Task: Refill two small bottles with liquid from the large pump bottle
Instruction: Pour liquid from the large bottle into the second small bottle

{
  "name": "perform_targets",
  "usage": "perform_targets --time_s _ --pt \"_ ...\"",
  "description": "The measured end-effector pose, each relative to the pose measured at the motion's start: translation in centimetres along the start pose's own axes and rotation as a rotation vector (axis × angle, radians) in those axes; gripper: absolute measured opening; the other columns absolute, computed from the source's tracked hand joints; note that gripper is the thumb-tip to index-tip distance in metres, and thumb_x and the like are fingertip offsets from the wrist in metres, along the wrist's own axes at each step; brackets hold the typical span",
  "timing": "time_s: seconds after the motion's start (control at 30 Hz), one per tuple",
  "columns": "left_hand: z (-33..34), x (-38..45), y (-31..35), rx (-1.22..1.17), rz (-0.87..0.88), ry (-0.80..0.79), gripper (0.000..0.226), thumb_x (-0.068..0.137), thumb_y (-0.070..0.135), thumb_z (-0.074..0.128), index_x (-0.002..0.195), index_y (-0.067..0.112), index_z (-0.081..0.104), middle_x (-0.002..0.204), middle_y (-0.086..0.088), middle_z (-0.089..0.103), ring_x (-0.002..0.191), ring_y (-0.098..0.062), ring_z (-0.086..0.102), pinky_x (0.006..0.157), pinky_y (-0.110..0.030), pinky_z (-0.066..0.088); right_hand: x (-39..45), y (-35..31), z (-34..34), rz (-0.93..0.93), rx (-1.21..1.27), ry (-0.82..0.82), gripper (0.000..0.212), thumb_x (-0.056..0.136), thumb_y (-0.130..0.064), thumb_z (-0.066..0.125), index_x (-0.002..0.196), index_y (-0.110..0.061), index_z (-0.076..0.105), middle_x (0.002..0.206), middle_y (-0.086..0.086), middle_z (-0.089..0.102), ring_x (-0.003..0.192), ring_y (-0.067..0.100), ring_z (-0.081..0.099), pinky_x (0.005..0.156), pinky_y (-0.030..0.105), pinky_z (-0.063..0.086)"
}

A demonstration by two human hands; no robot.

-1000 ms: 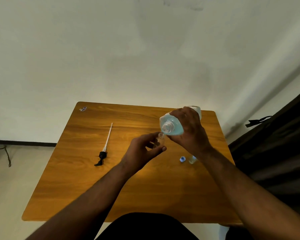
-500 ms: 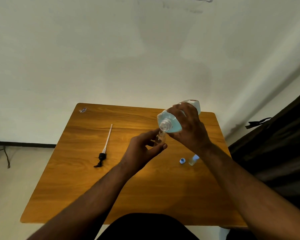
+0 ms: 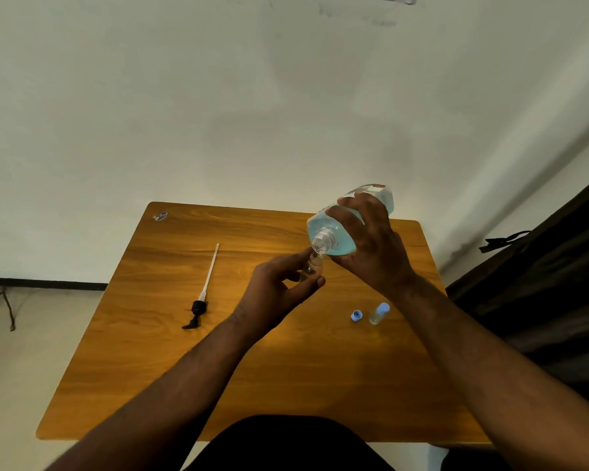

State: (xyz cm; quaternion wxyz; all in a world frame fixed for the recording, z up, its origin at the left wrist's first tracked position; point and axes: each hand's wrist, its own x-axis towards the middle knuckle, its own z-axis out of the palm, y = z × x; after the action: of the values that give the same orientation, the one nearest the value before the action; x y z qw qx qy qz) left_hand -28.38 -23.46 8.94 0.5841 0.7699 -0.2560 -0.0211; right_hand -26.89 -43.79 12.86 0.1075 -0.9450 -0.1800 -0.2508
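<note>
My right hand (image 3: 371, 253) grips the large clear bottle (image 3: 334, 232) of blue liquid, tilted with its open threaded neck pointing down and toward me. The neck rests right over the mouth of a small clear bottle (image 3: 312, 268), which my left hand (image 3: 279, 290) pinches between thumb and fingers above the table. A second small bottle (image 3: 378, 312) with a blue cap lies on the wooden table (image 3: 286, 385) at the right. A loose blue cap (image 3: 356, 315) sits beside it. The black pump head with its long white tube (image 3: 203, 297) lies on the table's left half.
A small wrapper or sticker (image 3: 160, 216) sits at the table's far left corner. A pale wall stands behind the table. Dark fabric (image 3: 541, 300) hangs close to the table's right edge. A cable (image 3: 9, 307) trails on the floor at the left.
The large bottle has tipped further, its base rising and its neck coming down onto the small bottle's mouth. My left hand has held nearly still.
</note>
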Motion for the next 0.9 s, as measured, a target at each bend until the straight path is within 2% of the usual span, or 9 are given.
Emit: perform_targets --time_s 0.1,0.17,0.23,0.33,0.67,0.9 --pt "-0.11 0.08 0.25 -0.002 0.007 0.005 0.052 0.084 0.023 0.071 0.132 0.027 0.052 0.107 0.023 0.058 0.097 -0.006 0.063 0.068 -0.018 0.056 0.06 0.03 -0.02 -0.005 -0.009 0.007 0.076 0.068 -0.031 0.082 0.13 -0.023 0.037 0.13 0.015 0.048 0.126 0.029 0.038 0.076 0.045 0.058" --pt "-0.07 0.05 0.37 -0.012 0.0 0.01 0.049 0.084 0.022 0.071 0.129 0.032 0.051 0.107 0.022 0.059 0.097 -0.008 0.063 0.064 -0.023 0.059 0.05 0.02 -0.05 -0.013 -0.014 0.019 0.077 0.068 -0.031 0.082 0.13 -0.023 0.037 0.131 0.014 0.047 0.127 0.029 0.037 0.076 0.045 0.058" --pt "0.01 0.01 0.44 -0.021 -0.012 0.015 0.048 0.084 0.021 0.071 0.127 0.032 0.052 0.106 0.016 0.061 0.097 -0.011 0.064 0.057 -0.032 0.06 0.02 0.01 -0.11 -0.034 -0.018 0.041 0.077 0.068 -0.03 0.082 0.13 -0.022 0.038 0.133 0.011 0.041 0.127 0.029 0.036 0.077 0.044 0.057" --pt "0.1 0.01 0.4 -0.019 -0.011 0.014 0.049 0.085 0.022 0.071 0.13 0.028 0.053 0.108 0.003 0.064 0.098 -0.014 0.065 0.053 -0.036 0.06 -0.02 0.05 -0.22 -0.06 -0.026 0.059 0.077 0.068 -0.028 0.082 0.13 -0.023 0.036 0.133 0.007 0.034 0.128 0.028 0.032 0.076 0.042 0.056" --pt "0.16 -0.04 0.42 -0.049 -0.036 0.014 0.051 0.084 0.02 0.07 0.132 0.026 0.051 0.11 -0.004 0.066 0.098 -0.015 0.067 0.057 -0.039 0.06 0.18 0.06 -0.14 -0.088 -0.027 0.087 0.077 0.068 -0.024 0.082 0.129 -0.022 0.037 0.133 0.007 0.033 0.128 0.03 0.031 0.077 0.047 0.057" --pt "0.2 0.11 0.31 -0.068 -0.034 0.024 0.049 0.084 0.019 0.072 0.131 0.019 0.056 0.104 -0.003 0.068 0.092 -0.016 0.068 0.061 -0.04 0.061 0.31 0.28 -0.05 -0.101 -0.043 0.087 0.076 0.069 -0.025 0.081 0.13 -0.023 0.036 0.134 0.007 0.033 0.128 0.031 0.031 0.078 0.048 0.057"
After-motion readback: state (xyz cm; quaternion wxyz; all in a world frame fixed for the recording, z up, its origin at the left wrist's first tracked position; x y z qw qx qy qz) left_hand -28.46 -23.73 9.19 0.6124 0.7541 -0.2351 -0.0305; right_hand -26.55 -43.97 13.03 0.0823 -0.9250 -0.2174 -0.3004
